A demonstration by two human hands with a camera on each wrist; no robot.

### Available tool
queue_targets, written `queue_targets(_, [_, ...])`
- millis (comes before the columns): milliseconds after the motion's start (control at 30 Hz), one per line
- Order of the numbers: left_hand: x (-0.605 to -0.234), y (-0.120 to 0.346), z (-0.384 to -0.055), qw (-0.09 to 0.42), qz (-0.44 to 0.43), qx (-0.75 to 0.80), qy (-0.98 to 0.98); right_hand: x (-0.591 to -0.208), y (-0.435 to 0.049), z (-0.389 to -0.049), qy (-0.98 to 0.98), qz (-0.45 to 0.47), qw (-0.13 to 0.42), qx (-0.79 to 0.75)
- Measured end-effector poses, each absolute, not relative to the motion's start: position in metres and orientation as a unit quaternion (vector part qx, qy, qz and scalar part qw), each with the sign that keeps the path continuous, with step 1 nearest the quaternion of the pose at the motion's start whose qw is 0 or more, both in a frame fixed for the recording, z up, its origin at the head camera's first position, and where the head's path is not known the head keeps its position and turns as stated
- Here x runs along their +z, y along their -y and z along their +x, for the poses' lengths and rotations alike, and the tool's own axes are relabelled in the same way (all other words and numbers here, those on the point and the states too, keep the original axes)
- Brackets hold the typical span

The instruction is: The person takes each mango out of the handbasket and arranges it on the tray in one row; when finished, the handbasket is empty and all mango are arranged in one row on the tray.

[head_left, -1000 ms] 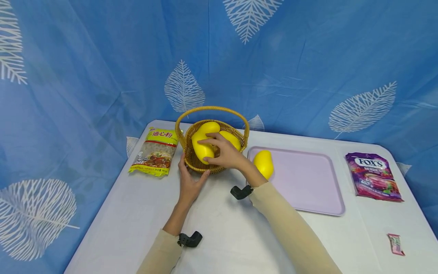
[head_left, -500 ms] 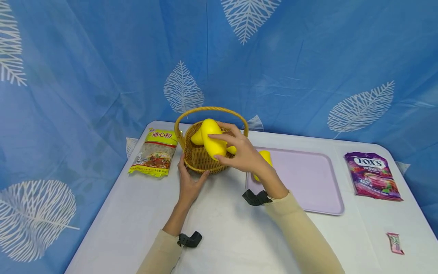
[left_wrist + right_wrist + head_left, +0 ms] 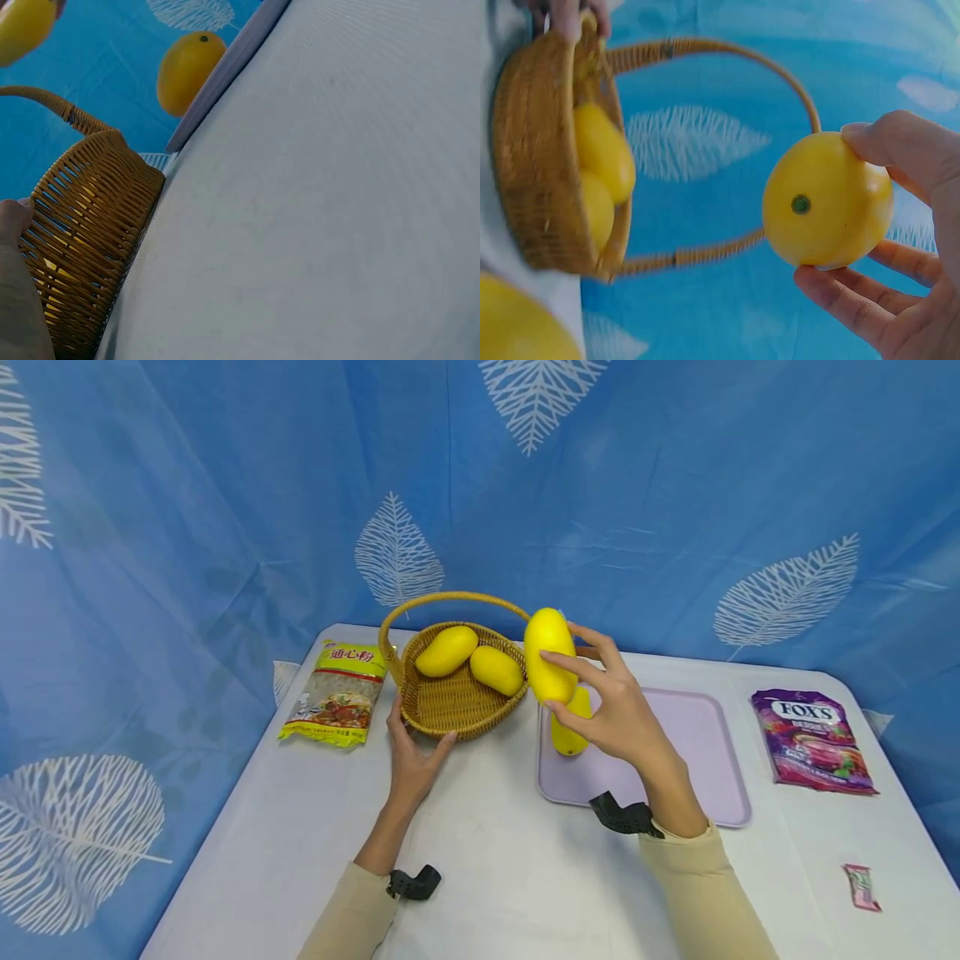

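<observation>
My right hand (image 3: 622, 710) holds a yellow mango (image 3: 549, 652) in the air above the tray's left end, thumb and fingertips on opposite sides of it. The right wrist view shows that fruit end-on, with a green stem spot. My left hand (image 3: 414, 768) grips the near left rim of a brown wicker basket (image 3: 468, 727) with an arched handle (image 3: 450, 597). Inside the basket lie two mangoes, one at the back left (image 3: 447, 651) and one at the right (image 3: 497, 670). Another mango (image 3: 570, 739) rests on the lilac tray (image 3: 697, 768), partly hidden behind the held one.
Left of the basket lies a bag of pasta (image 3: 337, 693). A purple Fox's candy bag (image 3: 813, 742) is at the table's right, with a small wrapped candy (image 3: 862, 887) nearer the front. A blue curtain (image 3: 637, 485) with white leaves hangs behind the white table (image 3: 495, 860).
My right hand has lifted one mango out of the basket and carried it right, over the tray's left end. The left hand has stayed on the basket rim.
</observation>
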State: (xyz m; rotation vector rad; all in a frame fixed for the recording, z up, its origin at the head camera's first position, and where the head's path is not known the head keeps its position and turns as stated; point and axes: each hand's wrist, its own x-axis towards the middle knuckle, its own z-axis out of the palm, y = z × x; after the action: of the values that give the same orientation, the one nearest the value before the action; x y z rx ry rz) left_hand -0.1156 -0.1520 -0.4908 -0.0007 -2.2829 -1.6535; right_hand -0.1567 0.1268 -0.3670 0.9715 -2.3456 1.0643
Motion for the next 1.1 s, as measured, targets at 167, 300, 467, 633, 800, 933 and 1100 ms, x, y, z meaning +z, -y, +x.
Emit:
queue_targets(167, [-0.491, 0.152, -0.115, 0.157, 0.004, -0.58, 0.799, -0.383, -0.154, -0.159, 0.858, 0.299, 0.184, 0.375])
queue_targets(300, [-0.49, 0.152, -0.114, 0.156, 0.004, -0.58, 0.799, -0.404, -0.173, -0.16, 0.879, 0.255, 0.162, 0.369])
queue_targets(467, [-0.49, 0.151, -0.113, 0.16, -0.003, -0.583, 0.797, -0.428, -0.191, -0.157, 0.909, 0.201, 0.12, 0.345])
queue_targets(633, [-0.491, 0.151, -0.114, 0.162, -0.003, -0.584, 0.796, -0.446, -0.2, -0.154, 0.928, 0.169, 0.091, 0.32])
queue_targets(800, [-0.491, 0.151, -0.114, 0.164, -0.005, -0.583, 0.795, -0.457, -0.205, -0.153, 0.934, 0.158, 0.074, 0.31])
queue_targets(933, [-0.491, 0.151, -0.114, 0.166, -0.007, -0.585, 0.794, -0.464, -0.207, -0.151, 0.938, 0.157, 0.067, 0.3])
queue_targets(1100, [-0.49, 0.151, -0.114, 0.169, -0.011, -0.583, 0.794, -0.468, -0.206, -0.151, 0.941, 0.152, 0.058, 0.297])
